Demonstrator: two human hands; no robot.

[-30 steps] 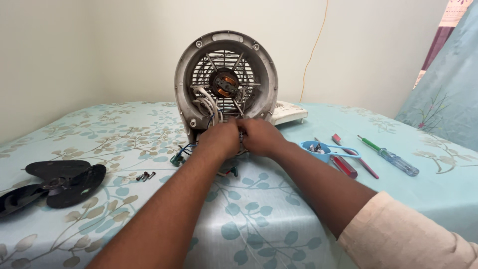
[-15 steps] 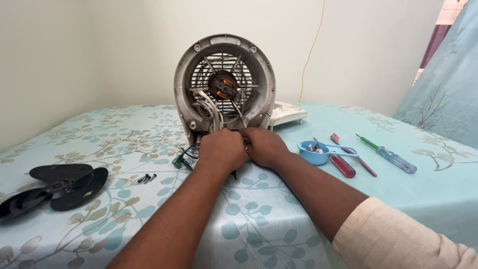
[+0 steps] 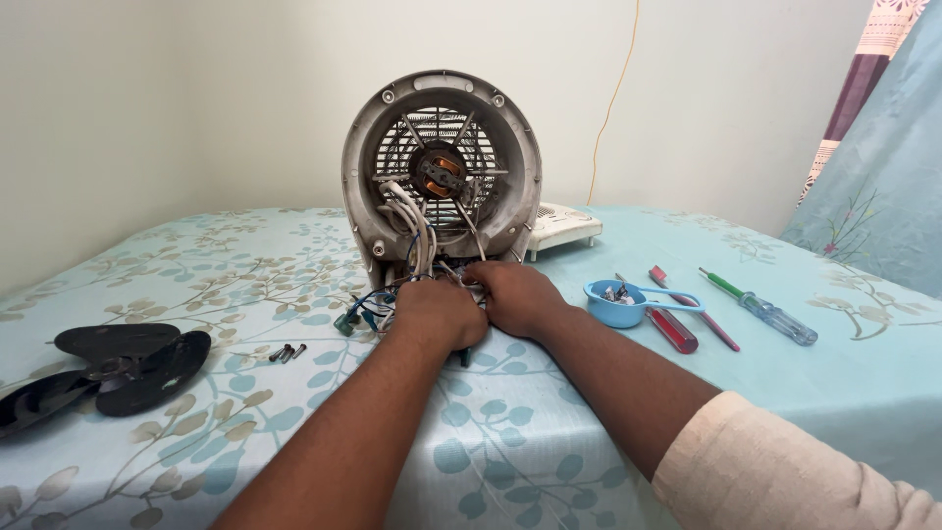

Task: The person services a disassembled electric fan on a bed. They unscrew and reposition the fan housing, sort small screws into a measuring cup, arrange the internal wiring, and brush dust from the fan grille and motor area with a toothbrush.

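a cloth-covered surface point(image 3: 589, 432) carries an opened grey fan housing point(image 3: 442, 167), standing upright at its middle with its motor point(image 3: 442, 177) bared and white wires point(image 3: 417, 231) spilling from its base. both hands meet at that base among the wires: the left hand point(image 3: 437, 314) is curled over them and the right hand point(image 3: 515, 294) touches it, fingers hidden, so i cannot tell what either grips. black blades point(image 3: 98, 368) lie far left, screws point(image 3: 287, 351) nearer, and a blue scoop point(image 3: 618, 302) and screwdrivers point(image 3: 760, 309) to the right.
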